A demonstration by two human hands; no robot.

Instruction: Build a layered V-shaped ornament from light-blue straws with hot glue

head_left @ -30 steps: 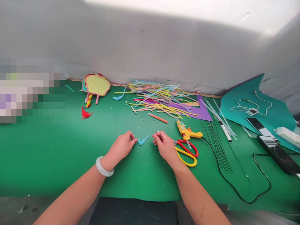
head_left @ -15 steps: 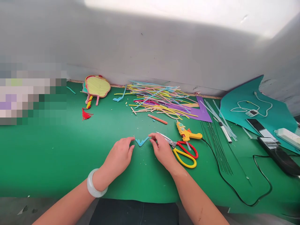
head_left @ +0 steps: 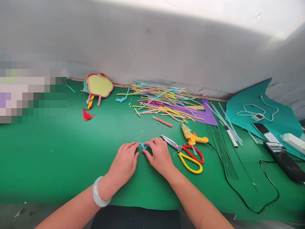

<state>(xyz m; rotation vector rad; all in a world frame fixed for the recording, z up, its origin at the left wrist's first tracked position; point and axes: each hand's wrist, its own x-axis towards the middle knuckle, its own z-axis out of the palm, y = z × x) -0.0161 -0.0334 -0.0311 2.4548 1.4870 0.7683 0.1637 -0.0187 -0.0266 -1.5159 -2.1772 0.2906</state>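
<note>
A small blue V-shaped piece made of thin strips point(head_left: 143, 146) lies on the green table between my hands. My right hand point(head_left: 160, 156) has thumb and fingertips around its right side, covering that part. My left hand point(head_left: 125, 163), with a pale bangle at the wrist, rests at the piece's left end. Its thumb is apart from its fingers and nothing shows between them. Just right of my right hand lie scissors point(head_left: 179, 148) with one red and one yellow handle, blades partly closed. Beyond them is a yellow hot glue gun point(head_left: 192, 137).
Coloured strips point(head_left: 164, 95) are heaped at the back over purple sheet point(head_left: 211, 116). An orange stick point(head_left: 162, 121) lies nearer. A yellow craft piece with a red tassel point(head_left: 100, 86) stands back left. Green wires point(head_left: 222, 152), phones and a black cord point(head_left: 228, 184) lie right.
My right hand has moved left, its thumb and fingers now closing around the blue piece's right side. My left hand stays beside the left end. The view has shifted slightly.
</note>
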